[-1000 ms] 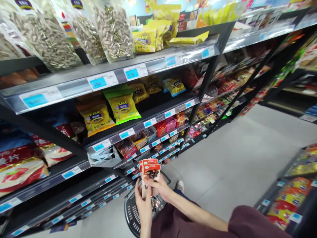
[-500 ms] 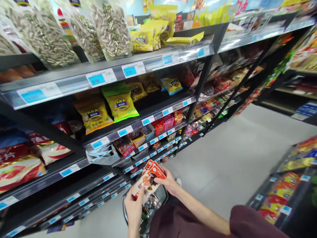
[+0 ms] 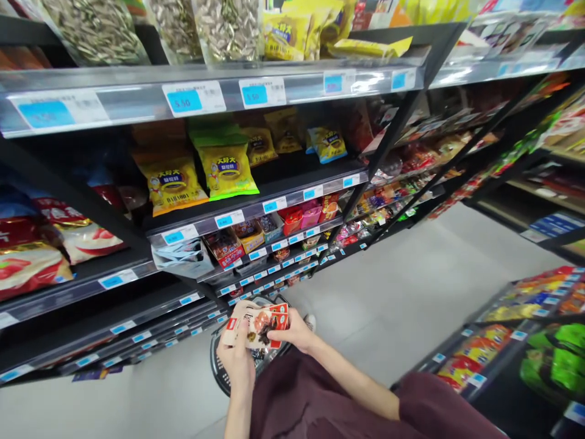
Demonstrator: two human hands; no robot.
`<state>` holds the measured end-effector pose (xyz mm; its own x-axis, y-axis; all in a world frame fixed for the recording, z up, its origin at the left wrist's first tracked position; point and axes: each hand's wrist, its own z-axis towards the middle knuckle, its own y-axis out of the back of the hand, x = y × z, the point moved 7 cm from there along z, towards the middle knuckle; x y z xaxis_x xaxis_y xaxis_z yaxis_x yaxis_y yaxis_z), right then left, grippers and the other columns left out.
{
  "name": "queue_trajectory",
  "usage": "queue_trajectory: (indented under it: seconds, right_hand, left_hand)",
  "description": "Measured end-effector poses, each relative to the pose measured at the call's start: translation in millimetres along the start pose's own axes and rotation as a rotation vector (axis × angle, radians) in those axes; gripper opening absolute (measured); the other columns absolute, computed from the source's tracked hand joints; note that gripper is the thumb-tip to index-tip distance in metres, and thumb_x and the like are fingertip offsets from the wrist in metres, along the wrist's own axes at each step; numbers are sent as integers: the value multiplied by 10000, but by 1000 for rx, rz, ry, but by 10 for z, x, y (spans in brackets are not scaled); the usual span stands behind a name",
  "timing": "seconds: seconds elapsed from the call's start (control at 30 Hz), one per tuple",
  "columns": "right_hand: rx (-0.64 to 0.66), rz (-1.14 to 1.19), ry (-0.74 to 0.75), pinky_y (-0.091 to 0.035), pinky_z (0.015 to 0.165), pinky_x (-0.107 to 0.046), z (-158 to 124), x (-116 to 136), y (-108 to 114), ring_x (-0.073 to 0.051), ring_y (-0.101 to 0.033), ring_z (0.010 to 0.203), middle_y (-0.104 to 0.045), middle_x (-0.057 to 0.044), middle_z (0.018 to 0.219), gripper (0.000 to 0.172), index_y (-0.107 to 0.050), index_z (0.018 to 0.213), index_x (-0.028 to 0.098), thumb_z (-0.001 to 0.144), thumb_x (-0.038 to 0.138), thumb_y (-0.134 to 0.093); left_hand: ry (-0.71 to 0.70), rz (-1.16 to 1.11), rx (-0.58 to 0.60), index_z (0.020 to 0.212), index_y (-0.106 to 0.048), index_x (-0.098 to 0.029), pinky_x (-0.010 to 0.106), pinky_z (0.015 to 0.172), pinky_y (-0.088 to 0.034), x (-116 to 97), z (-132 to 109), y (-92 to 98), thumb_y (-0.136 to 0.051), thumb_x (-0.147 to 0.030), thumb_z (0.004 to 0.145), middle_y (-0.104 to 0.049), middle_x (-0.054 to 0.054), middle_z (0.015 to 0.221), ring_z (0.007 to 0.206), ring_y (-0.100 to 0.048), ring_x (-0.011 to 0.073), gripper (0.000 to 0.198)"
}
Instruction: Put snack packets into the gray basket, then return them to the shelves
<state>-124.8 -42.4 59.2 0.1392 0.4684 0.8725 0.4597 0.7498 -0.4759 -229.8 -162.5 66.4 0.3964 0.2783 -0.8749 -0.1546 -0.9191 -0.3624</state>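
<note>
Between my two hands I hold a few flat cream-and-red snack packets [image 3: 256, 326], stacked and slightly fanned, with a dark food picture on the front one. My left hand [image 3: 238, 353] is closed on their left end, thumb on the front. At the right end, my right hand [image 3: 295, 331] pinches them, its thumb lying over the printed face. Below the packets a dark shopping basket [image 3: 218, 366] is partly hidden by my hands and clothing; shiny small items show inside it.
Shelves on the left bear yellow snack bags [image 3: 228, 167], large seed bags [image 3: 233, 30] and small candy boxes [image 3: 223, 247]. A price-tagged shelf edge [image 3: 301, 85] juts out above. On the right stands a low rack [image 3: 475, 350] of bagged snacks, beyond the grey floor [image 3: 375, 292].
The packets have turned from a slant to nearly level, and both hands still grip them. My view has shifted, so the upper shelf sits higher and more of the right rack shows.
</note>
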Motion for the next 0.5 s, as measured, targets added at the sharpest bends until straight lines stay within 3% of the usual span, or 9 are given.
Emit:
queue_trajectory:
  seconds: [0.13, 0.33, 0.4, 0.5]
  right_hand:
    - [-26, 94, -40, -536, 944, -336, -31, -168, -16, -209, -707, 1014, -740, -53, 1138, 629, -666, 1239, 202, 653, 229, -894]
    - [114, 78, -143, -537, 922, -333, -61, -113, -79, -211, -715, 971, -749, -88, 1086, 588, -689, 1195, 142, 649, 215, -893]
    - [98, 101, -127, -532, 940, -337, -59, -88, -101, -212, -710, 992, -744, -88, 1108, 583, -685, 1204, 148, 659, 211, -884]
    - [3, 168, -127, -540, 948, -350, -62, -149, -108, -212, -711, 986, -747, -76, 1105, 580, -687, 1197, 167, 653, 206, -882]
  left_hand:
    - [49, -1, -13, 990, -696, -128, 250, 672, -561, 16, -21, 47, -895, -371, 616, -729, 51, 902, 754, -679, 162, 488]
    - [39, 244, 213, 794, -582, -162, 187, 516, -474, -169, 52, 62, -880, -391, 646, -623, -29, 682, 563, -560, 95, 404]
    - [14, 279, 256, 818, -588, -170, 181, 529, -467, -212, 67, 40, -861, -401, 672, -611, -36, 691, 576, -554, 90, 386]
    - [-11, 264, 261, 1011, -647, -180, 199, 651, -507, -256, 71, 23, -856, -396, 673, -689, 6, 867, 730, -633, 125, 452]
